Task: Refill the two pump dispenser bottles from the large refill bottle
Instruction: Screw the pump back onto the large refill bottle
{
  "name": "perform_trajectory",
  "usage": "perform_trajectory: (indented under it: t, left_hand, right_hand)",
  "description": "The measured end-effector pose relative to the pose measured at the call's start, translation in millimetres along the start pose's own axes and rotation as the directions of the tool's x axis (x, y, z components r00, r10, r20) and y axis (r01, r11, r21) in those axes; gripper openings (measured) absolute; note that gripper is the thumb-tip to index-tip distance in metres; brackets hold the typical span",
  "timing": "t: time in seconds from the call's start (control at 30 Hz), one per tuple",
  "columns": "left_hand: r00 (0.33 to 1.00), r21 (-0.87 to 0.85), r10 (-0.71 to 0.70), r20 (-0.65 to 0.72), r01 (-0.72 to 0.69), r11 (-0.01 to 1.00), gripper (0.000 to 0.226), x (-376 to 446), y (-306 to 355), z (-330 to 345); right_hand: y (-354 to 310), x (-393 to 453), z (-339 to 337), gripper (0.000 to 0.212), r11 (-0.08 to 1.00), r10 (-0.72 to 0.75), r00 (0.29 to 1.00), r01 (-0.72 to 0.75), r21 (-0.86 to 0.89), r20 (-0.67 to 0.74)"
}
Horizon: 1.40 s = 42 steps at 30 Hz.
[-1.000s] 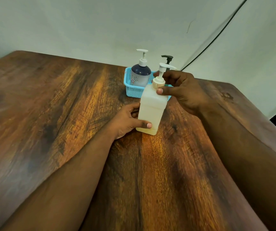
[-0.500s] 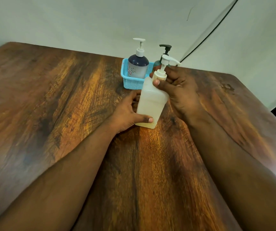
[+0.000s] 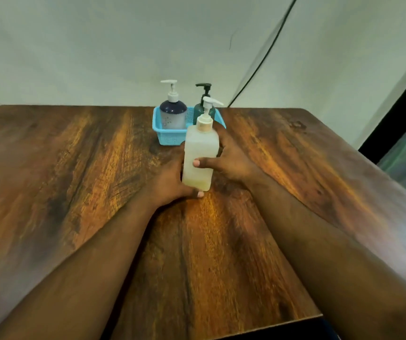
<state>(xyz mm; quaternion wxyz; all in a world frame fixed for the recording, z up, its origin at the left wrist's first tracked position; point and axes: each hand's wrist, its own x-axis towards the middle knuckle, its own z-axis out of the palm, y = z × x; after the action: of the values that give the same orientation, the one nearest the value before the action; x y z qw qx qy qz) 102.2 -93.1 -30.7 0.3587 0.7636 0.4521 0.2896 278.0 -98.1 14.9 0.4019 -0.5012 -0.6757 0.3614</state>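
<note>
A tall square frosted bottle with a white pump and a beige collar stands upright on the wooden table; a thin layer of pale liquid lies at its bottom. My left hand grips its base from the left, thumb across the front low edge. My right hand holds its body from the right, thumb on the front face. Behind it, a blue basket holds a round navy-and-white pump bottle and a dark green pump bottle, partly hidden by the frosted bottle.
The basket stands near the table's far edge against a pale wall. A black cable runs diagonally down the wall behind the basket. The table's right edge borders a dark opening. No large refill bottle is in view.
My right hand has slid down from the pump collar to the bottle's body. The left hand keeps its grip on the base. The camera tilted, so more wall shows.
</note>
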Motion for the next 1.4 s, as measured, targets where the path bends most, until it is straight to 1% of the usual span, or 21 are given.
perform_trajectory:
  t: [0.07, 0.13, 0.17, 0.23, 0.3, 0.37, 0.47, 0.53, 0.6, 0.7, 0.73, 0.83, 0.9, 0.93, 1.07, 1.13, 1.2, 1.27, 1.3, 1.4]
  left_hand:
    - [0.996, 0.138, -0.025, 0.081, 0.013, 0.990, 0.102, 9.3, 7.2, -0.1]
    - [0.989, 0.311, -0.053, 0.140, 0.007, 0.950, 0.104, 24.6, 19.6, 3.8]
    - [0.982, 0.390, -0.066, 0.174, -0.008, 0.921, 0.103, 34.3, 26.9, 7.8]
    - [0.969, 0.488, -0.086, 0.232, -0.040, 0.872, 0.097, 54.6, 44.0, 20.3]
    - [0.957, 0.544, -0.111, 0.270, -0.056, 0.837, 0.094, 78.0, 63.9, 40.3]
    - [0.945, 0.572, -0.130, 0.299, -0.069, 0.818, 0.096, 105.7, 82.5, 64.0]
    - [0.930, 0.577, -0.138, 0.341, -0.091, 0.812, 0.103, 155.1, 98.3, 93.9]
    - [0.927, 0.575, -0.145, 0.345, -0.086, 0.813, 0.111, 190.2, 106.7, 108.1]
    - [0.935, 0.549, -0.136, 0.327, -0.070, 0.833, 0.111, 221.6, 114.4, 120.2]
    - [0.942, 0.508, -0.107, 0.317, -0.073, 0.858, 0.099, 268.5, 122.7, 139.7]
    - [0.941, 0.510, -0.099, 0.325, -0.086, 0.856, 0.098, 282.4, 122.8, 144.9]
    - [0.925, 0.602, -0.147, 0.350, -0.102, 0.792, 0.105, 323.8, 125.1, 158.3]
    - [0.915, 0.658, -0.205, 0.347, -0.082, 0.748, 0.096, 346.3, 129.2, 161.1]
    - [0.914, 0.667, -0.217, 0.343, -0.074, 0.742, 0.095, 358.4, 130.5, 162.0]
    - [0.907, 0.688, -0.250, 0.338, -0.057, 0.724, 0.112, 402.1, 125.9, 170.7]
    - [0.890, 0.728, -0.289, 0.354, -0.068, 0.682, 0.113, 409.1, 119.0, 174.4]
    - [0.873, 0.746, -0.310, 0.377, -0.088, 0.660, 0.104, 417.6, 106.9, 181.2]
    - [0.862, 0.781, -0.337, 0.379, -0.103, 0.616, 0.099, 420.3, 105.0, 186.2]
    - [0.853, 0.800, -0.358, 0.379, -0.108, 0.590, 0.096, 423.5, 108.1, 188.5]
    - [0.829, 0.816, -0.398, 0.393, -0.114, 0.567, 0.079, 426.0, 120.9, 194.6]
  right_hand:
    - [2.1, -6.4, -13.7, 0.088, 0.998, 0.040, 0.998, -0.043, -0.040, -0.056]
    - [7.9, -11.5, -33.4, 0.082, 0.995, 0.091, 0.982, -0.098, -0.035, -0.166]
    - [11.4, -13.2, -45.6, 0.080, 0.992, 0.116, 0.964, -0.126, -0.029, -0.239]
    - [18.7, -14.3, -71.9, 0.074, 0.986, 0.144, 0.916, -0.165, -0.026, -0.374]
    - [24.8, -14.5, -102.4, 0.070, 0.985, 0.116, 0.876, -0.162, -0.057, -0.469]
    - [32.4, -12.0, -134.5, 0.066, 0.987, 0.071, 0.851, -0.135, -0.086, -0.520]
    - [49.1, -1.0, -178.3, 0.074, 0.980, -0.049, 0.807, -0.074, -0.182, -0.589]
    - [63.2, 9.7, -206.0, 0.076, 0.975, -0.073, 0.768, -0.079, -0.207, -0.637]
    - [76.9, 19.8, -228.8, 0.077, 0.968, -0.073, 0.753, -0.106, -0.230, -0.654]
    - [100.4, 40.3, -263.6, 0.083, 0.951, -0.041, 0.755, -0.172, -0.258, -0.655]
    - [107.4, 48.5, -272.7, 0.083, 0.946, -0.031, 0.752, -0.190, -0.261, -0.658]
    - [128.8, 78.1, -300.1, 0.085, 0.928, -0.019, 0.731, -0.241, -0.284, -0.682]
    - [142.6, 96.3, -314.0, 0.087, 0.918, -0.012, 0.716, -0.270, -0.292, -0.698]
    - [150.1, 105.9, -320.6, 0.087, 0.916, -0.003, 0.708, -0.281, -0.286, -0.706]
    - [174.2, 144.0, -340.8, 0.082, 0.931, 0.031, 0.676, -0.287, -0.225, -0.737]
    - [181.1, 160.1, -346.0, 0.080, 0.936, 0.040, 0.660, -0.288, -0.204, -0.750]
    - [191.0, 176.3, -349.0, 0.078, 0.936, 0.030, 0.642, -0.286, -0.204, -0.766]
    - [199.9, 185.1, -347.9, 0.077, 0.934, 0.024, 0.637, -0.289, -0.210, -0.771]
    - [205.1, 189.2, -347.7, 0.077, 0.930, 0.029, 0.632, -0.301, -0.211, -0.774]
    - [215.1, 197.2, -348.9, 0.077, 0.916, 0.050, 0.618, -0.342, -0.211, -0.785]
